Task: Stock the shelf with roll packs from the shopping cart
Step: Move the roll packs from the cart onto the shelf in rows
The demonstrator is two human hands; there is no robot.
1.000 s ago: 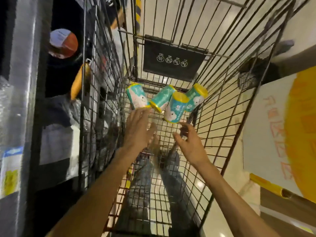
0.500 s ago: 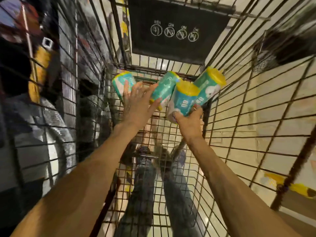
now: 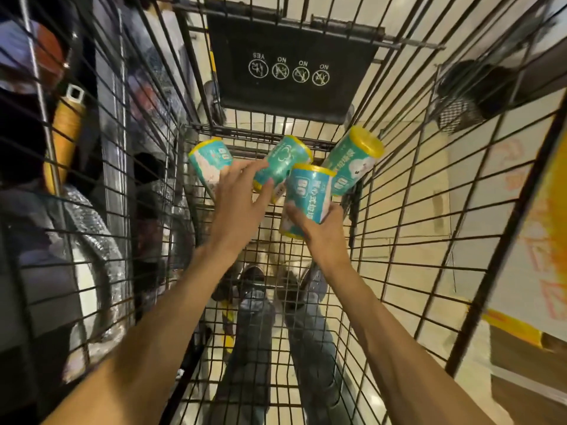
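- Reaching into the black wire shopping cart [image 3: 399, 228], the person is at the pick-up step: four teal cylindrical roll packs with yellow end caps lie near the cart's far end, and none has reached the shelf yet.
- Far-left roll pack [image 3: 208, 164] lies just beside the left wire wall, untouched.
- Left hand [image 3: 237, 204] stretches forward with fingers spread and nearly straight; its fingertips [image 3: 260, 167] touch the second roll pack [image 3: 283, 162] without curling round it.
- Right hand [image 3: 319, 228] grips the third roll pack [image 3: 306, 197] from below, fingers and thumb wrapped round its lower part.
- Fourth roll pack [image 3: 352, 162] leans against the right wire wall, just beside the held one.
- Next move, in my judgement: the left fingers need to curl round the second pack, then both arms lift clear of the wire sides.
- Compared with a second ago, both hands have advanced from hovering short of the packs to contact, and the right one has gone from empty to holding.
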